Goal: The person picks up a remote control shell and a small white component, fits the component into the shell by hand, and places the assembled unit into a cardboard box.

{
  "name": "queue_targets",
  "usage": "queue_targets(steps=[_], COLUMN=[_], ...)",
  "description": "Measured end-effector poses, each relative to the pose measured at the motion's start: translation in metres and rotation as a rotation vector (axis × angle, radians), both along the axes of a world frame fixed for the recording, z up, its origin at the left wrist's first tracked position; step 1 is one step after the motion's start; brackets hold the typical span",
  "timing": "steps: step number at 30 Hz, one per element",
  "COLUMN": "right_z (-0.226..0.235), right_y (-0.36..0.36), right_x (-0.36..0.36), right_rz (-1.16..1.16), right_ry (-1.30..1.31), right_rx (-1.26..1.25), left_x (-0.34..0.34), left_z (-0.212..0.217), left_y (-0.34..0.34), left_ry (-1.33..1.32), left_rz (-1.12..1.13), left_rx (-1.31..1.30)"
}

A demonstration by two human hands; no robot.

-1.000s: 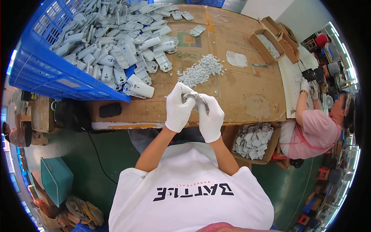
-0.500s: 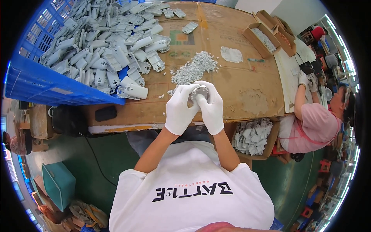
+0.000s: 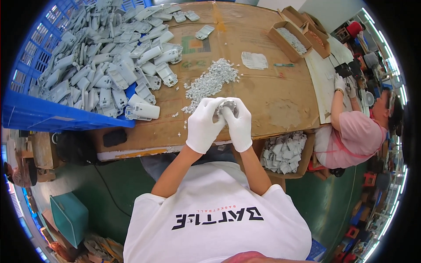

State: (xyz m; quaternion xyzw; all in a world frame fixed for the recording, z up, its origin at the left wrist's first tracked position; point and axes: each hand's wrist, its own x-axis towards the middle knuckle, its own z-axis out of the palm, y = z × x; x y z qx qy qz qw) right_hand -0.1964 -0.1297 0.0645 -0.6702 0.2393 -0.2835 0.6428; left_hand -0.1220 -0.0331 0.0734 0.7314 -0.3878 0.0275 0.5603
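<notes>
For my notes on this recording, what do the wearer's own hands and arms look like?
The left hand and right hand wear matching plain white gloves that end at the wrists. The forearms are bare, with no watch or cable visible. Short, loose white sleeves belong to a white shirt with black and red lettering.
</notes>
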Motion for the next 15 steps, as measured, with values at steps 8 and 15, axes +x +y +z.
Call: queue_targets(steps=[8, 15], right_z=[-0.023, -0.022], right_y=[-0.019, -0.018], right_x=[-0.011, -0.030], right_rz=[-0.076, -0.234], right_ry=[0.015, 0.087], right_rx=[0.041, -0.279], left_x=[-0.011, 0.009], left_z=[-0.014, -0.029], left_y=[-0.020, -0.050], left_ry=[-0.003, 0.047], left_rz=[-0.039, -0.043], left_rx=[0.127, 0.146])
